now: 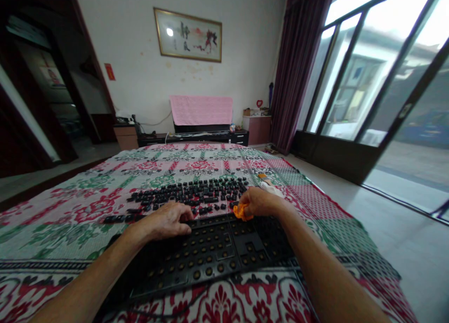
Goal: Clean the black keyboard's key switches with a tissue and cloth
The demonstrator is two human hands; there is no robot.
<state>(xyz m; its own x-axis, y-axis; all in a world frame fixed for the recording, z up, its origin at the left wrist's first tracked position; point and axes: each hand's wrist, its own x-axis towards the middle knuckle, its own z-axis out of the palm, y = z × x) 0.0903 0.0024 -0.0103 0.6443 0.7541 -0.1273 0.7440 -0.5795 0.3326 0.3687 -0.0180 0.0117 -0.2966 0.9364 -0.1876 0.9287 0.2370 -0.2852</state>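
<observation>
A black keyboard [210,253] with its keycaps off lies on the patterned cloth, rows of round switch posts showing. My left hand [168,220] grips its far edge toward the left, thumb on the top face and fingers bent over. In my right hand [257,202] is a bunched orange cloth [242,212], pressed near the far edge right of the middle. Just beyond the keyboard lie many loose black keycaps [191,192] in rough rows. Behind my right hand is a flat brush [264,178], partly beside a crumpled white item [273,189].
A red, green and white patterned cloth [87,208] covers the table. Past its far edge, a pink cloth [201,110] hangs over a screen on a low dark cabinet [240,137]. Glass doors [351,79] stand to the right and a doorway [52,89] to the left.
</observation>
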